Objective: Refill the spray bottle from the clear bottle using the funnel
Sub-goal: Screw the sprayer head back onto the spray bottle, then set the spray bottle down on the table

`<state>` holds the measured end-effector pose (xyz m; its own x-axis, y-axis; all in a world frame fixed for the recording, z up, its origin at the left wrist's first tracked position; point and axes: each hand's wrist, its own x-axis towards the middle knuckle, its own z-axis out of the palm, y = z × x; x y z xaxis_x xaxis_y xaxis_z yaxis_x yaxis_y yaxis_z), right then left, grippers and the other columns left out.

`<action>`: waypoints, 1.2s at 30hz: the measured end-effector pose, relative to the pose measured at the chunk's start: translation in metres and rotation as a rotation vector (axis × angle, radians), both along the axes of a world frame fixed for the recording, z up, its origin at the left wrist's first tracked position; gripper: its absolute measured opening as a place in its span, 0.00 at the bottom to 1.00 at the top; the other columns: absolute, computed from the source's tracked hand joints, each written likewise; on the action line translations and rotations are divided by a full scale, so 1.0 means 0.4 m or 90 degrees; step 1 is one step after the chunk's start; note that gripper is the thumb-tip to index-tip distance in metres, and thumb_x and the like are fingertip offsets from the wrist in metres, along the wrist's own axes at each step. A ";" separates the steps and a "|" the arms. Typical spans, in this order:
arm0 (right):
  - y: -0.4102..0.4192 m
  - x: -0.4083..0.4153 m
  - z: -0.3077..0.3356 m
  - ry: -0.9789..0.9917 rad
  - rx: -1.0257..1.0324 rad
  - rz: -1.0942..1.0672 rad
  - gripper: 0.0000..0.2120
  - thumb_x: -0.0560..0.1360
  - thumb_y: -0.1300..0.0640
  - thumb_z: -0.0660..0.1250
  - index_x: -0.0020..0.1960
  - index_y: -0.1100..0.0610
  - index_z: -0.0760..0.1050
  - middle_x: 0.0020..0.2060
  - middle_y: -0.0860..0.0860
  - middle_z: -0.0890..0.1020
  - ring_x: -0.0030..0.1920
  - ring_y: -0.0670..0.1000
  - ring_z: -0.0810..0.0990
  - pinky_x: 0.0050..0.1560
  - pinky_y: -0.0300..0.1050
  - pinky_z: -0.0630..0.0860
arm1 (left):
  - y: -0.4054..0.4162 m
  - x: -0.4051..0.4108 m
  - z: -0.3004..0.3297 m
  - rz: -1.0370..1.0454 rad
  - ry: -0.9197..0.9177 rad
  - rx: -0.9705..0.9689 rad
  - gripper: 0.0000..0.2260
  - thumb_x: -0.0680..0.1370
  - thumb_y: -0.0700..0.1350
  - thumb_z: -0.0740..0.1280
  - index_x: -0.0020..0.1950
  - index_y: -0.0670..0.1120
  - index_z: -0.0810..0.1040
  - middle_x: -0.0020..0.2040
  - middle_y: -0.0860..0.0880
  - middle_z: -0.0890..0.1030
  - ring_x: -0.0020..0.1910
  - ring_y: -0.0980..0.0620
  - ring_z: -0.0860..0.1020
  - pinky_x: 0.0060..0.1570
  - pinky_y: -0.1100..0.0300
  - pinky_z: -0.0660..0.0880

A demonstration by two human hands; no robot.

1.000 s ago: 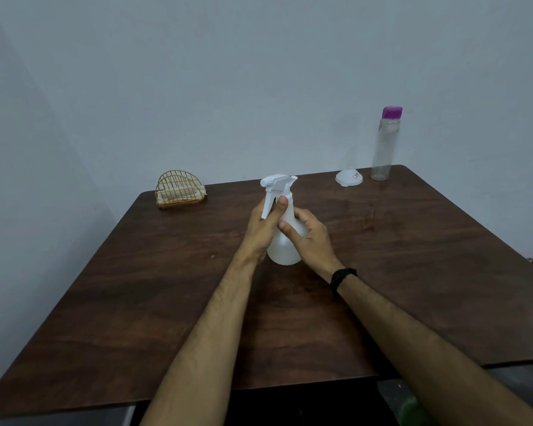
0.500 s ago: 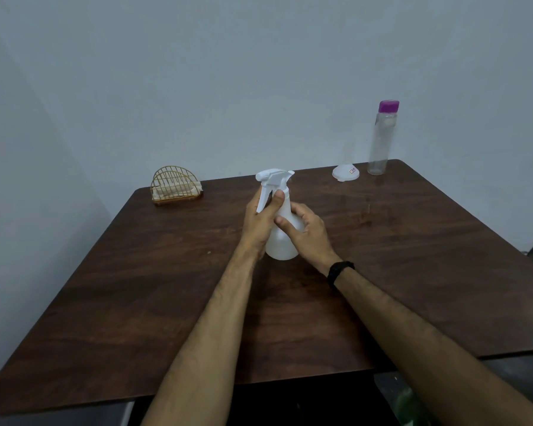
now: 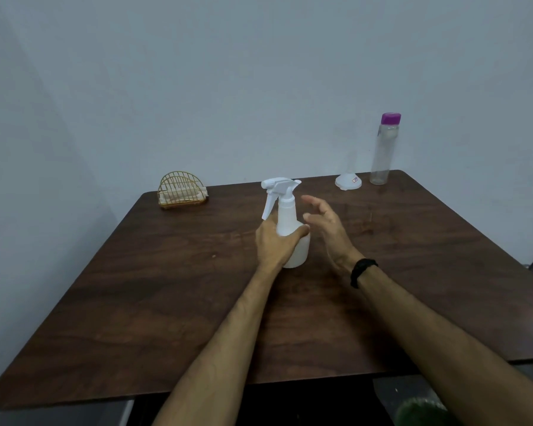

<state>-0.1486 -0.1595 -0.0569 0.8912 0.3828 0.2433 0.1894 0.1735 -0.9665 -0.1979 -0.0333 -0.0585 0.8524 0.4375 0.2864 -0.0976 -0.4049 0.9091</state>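
Left-hand (image 3: 273, 242) grip over spray bottle's (image 3: 286, 222) lower body.

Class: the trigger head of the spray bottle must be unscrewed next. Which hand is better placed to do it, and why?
The right hand. It hovers open and free beside the spray bottle, level with the trigger head. The left hand is wrapped around the bottle's body, so it suits steadying.

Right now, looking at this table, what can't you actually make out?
- Spray bottle: liquid level hidden by its cloudy wall and the left hand wrapped round it.
- Clear bottle: too far and faint to tell its fill.
- Funnel: small label unreadable.
- Right hand: open fingertips motion-blurred.
- Green object: cut off by the bottom edge.
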 end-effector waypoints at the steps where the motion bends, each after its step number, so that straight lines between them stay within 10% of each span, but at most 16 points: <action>1: -0.003 0.002 0.020 -0.028 -0.028 -0.007 0.25 0.71 0.48 0.69 0.68 0.49 0.74 0.68 0.46 0.75 0.68 0.43 0.73 0.61 0.41 0.73 | -0.004 0.000 -0.001 -0.013 0.006 -0.004 0.16 0.68 0.54 0.78 0.52 0.52 0.79 0.46 0.56 0.82 0.49 0.54 0.81 0.49 0.58 0.79; 8: -0.018 -0.004 0.143 -0.059 -0.136 0.227 0.20 0.80 0.65 0.64 0.71 0.59 0.69 0.50 0.43 0.85 0.50 0.40 0.82 0.46 0.33 0.76 | -0.013 -0.044 0.007 -0.258 0.042 -0.188 0.11 0.68 0.43 0.73 0.48 0.41 0.84 0.44 0.45 0.86 0.44 0.48 0.84 0.48 0.52 0.79; 13: 0.000 -0.023 0.139 -0.020 -0.163 0.330 0.19 0.76 0.65 0.63 0.67 0.64 0.74 0.65 0.56 0.80 0.65 0.52 0.79 0.62 0.42 0.75 | -0.032 -0.069 0.016 -0.343 0.059 -0.273 0.11 0.66 0.40 0.70 0.47 0.42 0.84 0.45 0.43 0.85 0.46 0.45 0.83 0.49 0.51 0.78; 22: 0.004 -0.031 0.131 -0.072 -0.152 0.118 0.12 0.80 0.53 0.67 0.58 0.59 0.82 0.61 0.51 0.83 0.61 0.53 0.82 0.67 0.59 0.74 | -0.041 -0.098 0.005 -0.216 0.097 -0.165 0.31 0.61 0.59 0.77 0.60 0.50 0.75 0.56 0.49 0.82 0.54 0.49 0.82 0.56 0.47 0.80; 29: 0.017 -0.049 0.141 -0.067 -0.194 0.135 0.11 0.78 0.52 0.70 0.58 0.57 0.82 0.59 0.50 0.84 0.62 0.51 0.81 0.66 0.55 0.75 | -0.069 -0.108 -0.005 -0.120 0.065 -0.115 0.28 0.63 0.50 0.82 0.60 0.51 0.77 0.53 0.54 0.83 0.53 0.53 0.81 0.52 0.52 0.81; 36: -0.005 -0.024 0.146 0.117 -0.210 0.168 0.13 0.78 0.62 0.66 0.62 0.63 0.75 0.54 0.62 0.83 0.53 0.58 0.84 0.58 0.53 0.79 | -0.108 -0.134 0.019 -0.260 0.172 -0.326 0.27 0.64 0.48 0.79 0.60 0.44 0.79 0.53 0.44 0.85 0.47 0.46 0.84 0.44 0.52 0.82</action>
